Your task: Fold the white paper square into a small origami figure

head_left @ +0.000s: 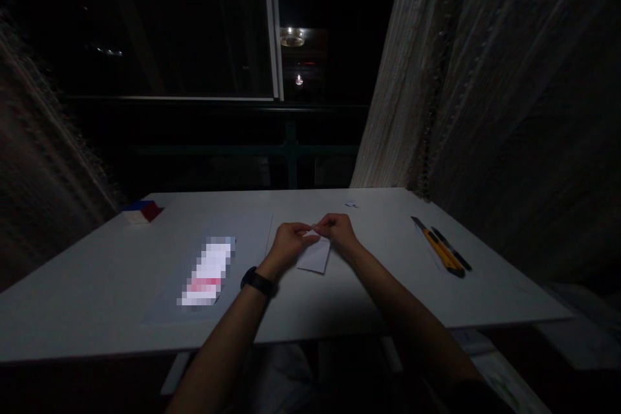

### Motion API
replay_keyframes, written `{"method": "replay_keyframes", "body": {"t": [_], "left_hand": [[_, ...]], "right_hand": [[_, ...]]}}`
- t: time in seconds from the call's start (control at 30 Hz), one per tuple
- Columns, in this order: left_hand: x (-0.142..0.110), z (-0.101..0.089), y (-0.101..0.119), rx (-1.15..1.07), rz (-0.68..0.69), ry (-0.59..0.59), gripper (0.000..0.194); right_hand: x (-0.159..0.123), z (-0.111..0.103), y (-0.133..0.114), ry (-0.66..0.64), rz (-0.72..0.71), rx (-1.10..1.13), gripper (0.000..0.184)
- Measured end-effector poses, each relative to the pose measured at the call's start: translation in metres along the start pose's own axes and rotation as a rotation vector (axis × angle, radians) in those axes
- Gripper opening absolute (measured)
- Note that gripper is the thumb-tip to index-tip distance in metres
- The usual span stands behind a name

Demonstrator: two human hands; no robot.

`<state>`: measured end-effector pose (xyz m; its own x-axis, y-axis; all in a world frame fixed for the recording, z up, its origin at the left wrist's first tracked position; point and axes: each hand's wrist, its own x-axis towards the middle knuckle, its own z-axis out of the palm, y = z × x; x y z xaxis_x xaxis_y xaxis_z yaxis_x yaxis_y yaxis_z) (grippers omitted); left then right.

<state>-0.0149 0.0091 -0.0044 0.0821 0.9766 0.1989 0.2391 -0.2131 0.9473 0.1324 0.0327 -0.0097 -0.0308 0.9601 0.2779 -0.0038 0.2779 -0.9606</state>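
Note:
A small folded piece of white paper (314,257) lies at the middle of the white table. My left hand (290,242) pinches its far edge from the left, thumb stretched across the paper. From the right, the fingertips of my right hand (338,231) close on the same far edge, almost meeting the left fingertips. Both sets of fingers partly hide the top of the paper. A dark watch (259,282) is on my left wrist.
To the left, a lit phone (208,272) with a blurred screen rests on a large sheet (255,239). A colored cube (141,211) sits at the far left. A yellow utility knife (439,249) and a black pen (451,248) lie at right. Small scraps (352,205) are near the back edge.

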Motion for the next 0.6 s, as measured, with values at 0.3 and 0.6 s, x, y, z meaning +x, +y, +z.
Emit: {"method": "replay_keyframes", "body": {"t": [0.3, 0.6], "left_hand": [[0.002, -0.003, 0.003, -0.379, -0.143, 0.13, 0.045], [-0.001, -0.004, 0.012, -0.457, -0.146, 0.063, 0.037]], "right_hand": [[0.001, -0.005, 0.0, -0.099, 0.016, -0.024, 0.033], [0.002, -0.007, 0.001, -0.117, 0.031, -0.004, 0.034]]}}
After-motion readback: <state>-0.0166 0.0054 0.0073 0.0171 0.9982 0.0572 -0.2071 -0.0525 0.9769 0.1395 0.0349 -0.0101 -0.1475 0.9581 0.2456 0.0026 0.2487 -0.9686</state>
